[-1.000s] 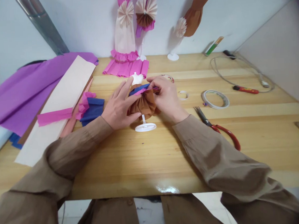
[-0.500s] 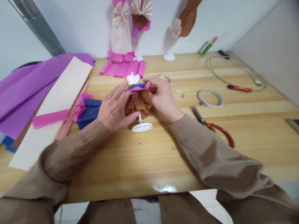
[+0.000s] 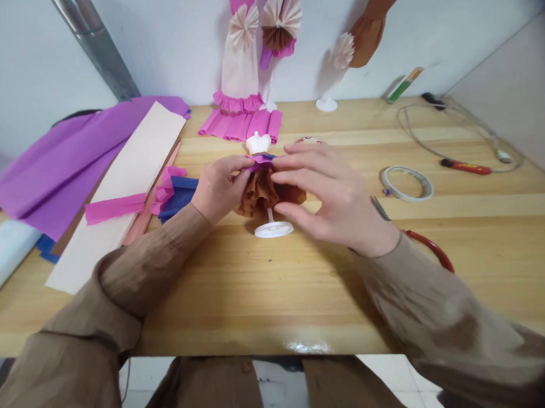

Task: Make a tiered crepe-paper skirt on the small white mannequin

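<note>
A small white dress-form stand (image 3: 258, 144) stands upright between my hands, its round base (image 3: 274, 230) on the table. Around it sits a gathered brown crepe-paper skirt (image 3: 259, 189), with a pink and blue paper waistband (image 3: 259, 159) at its top. My left hand (image 3: 218, 186) pinches the left side of the waistband between thumb and forefinger. On the other side my right hand (image 3: 334, 197) is open, fingers apart, its fingertips close to the skirt and waistband; I cannot tell whether they touch.
Purple crepe paper (image 3: 89, 153), a cream sheet (image 3: 124, 188) and blue paper (image 3: 177, 197) lie left. Scissors (image 3: 429, 247), partly hidden by my right arm, a tape roll (image 3: 407, 183) and a cable (image 3: 413, 137) lie right. Paper dresses (image 3: 240, 64) stand along the wall.
My right hand has loosened from its pinch at the waistband and spread its fingers, shifting right and nearer. My left hand has closed into a pinch. The view has shifted left.
</note>
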Motion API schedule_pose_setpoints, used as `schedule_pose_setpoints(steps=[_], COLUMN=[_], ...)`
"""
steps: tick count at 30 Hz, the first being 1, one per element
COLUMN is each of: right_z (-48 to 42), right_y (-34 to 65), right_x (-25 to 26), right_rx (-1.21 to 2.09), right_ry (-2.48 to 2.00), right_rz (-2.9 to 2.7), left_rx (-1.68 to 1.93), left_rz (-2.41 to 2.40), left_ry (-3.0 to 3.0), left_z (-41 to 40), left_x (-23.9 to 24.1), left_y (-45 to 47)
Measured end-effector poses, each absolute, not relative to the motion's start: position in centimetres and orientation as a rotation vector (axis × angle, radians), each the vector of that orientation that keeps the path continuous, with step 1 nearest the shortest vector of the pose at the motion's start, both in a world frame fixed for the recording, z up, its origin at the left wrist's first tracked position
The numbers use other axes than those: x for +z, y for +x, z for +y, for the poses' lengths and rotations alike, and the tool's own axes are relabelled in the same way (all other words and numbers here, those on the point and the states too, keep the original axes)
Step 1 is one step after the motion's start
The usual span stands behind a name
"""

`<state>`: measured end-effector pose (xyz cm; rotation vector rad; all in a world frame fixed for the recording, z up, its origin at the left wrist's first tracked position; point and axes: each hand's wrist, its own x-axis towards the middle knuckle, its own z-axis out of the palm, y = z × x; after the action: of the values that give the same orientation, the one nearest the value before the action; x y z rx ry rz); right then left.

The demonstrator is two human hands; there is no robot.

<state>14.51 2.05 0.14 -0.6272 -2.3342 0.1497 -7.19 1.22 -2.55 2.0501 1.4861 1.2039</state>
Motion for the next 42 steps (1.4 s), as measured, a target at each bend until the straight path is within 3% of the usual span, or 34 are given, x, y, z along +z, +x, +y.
schedule_pose_setpoints(steps=[17,35,42], right_z=[3.6,6.2,6.9], right_y=[12.6,12.3,11.8], right_x=[-1.4,-2.5,-2.9], right_rx=[-0.291,-0.449,-0.263], right_ry=[-0.618,-0.540,-0.670], right_rz=[-2.416,-2.506,-2.547], left_rx=[1.171,1.207,1.230], left_rz=[1.655,1.610,1.617], left_ry=[2.248,2.164,2.152], left_z=[2.7,3.0,3.0], left_x=[-3.9,-3.9,-4.0], left_y=[-7.6,-7.5,-7.4])
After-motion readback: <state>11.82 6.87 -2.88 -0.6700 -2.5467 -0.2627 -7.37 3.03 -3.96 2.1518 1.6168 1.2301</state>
